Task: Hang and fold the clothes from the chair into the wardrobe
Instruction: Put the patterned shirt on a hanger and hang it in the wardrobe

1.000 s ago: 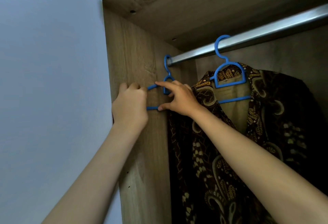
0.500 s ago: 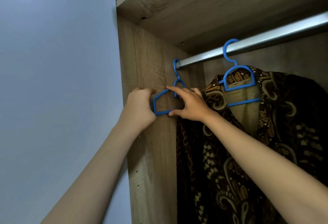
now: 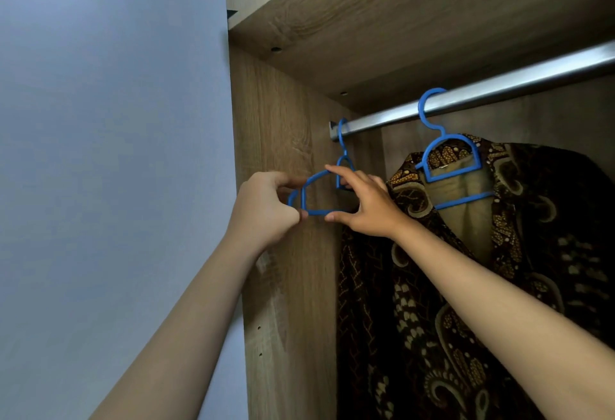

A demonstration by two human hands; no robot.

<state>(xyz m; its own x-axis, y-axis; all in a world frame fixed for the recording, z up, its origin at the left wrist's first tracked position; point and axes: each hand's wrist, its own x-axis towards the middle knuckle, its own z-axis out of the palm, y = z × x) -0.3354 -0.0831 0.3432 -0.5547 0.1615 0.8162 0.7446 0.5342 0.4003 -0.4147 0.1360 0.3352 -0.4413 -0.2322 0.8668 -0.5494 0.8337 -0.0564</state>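
Blue plastic marks the empty hanger (image 3: 319, 186), its hook over the left end of the metal rail (image 3: 499, 93), close to the wardrobe's wooden side panel (image 3: 283, 127). The left hand (image 3: 263, 210) pinches the hanger's left end in a closed grip. The right hand (image 3: 366, 206) holds its middle, forefinger on the top bar and thumb under the bottom bar. Just to the right, a brown patterned shirt (image 3: 499, 286) hangs on a second blue hanger (image 3: 449, 160) from the same rail.
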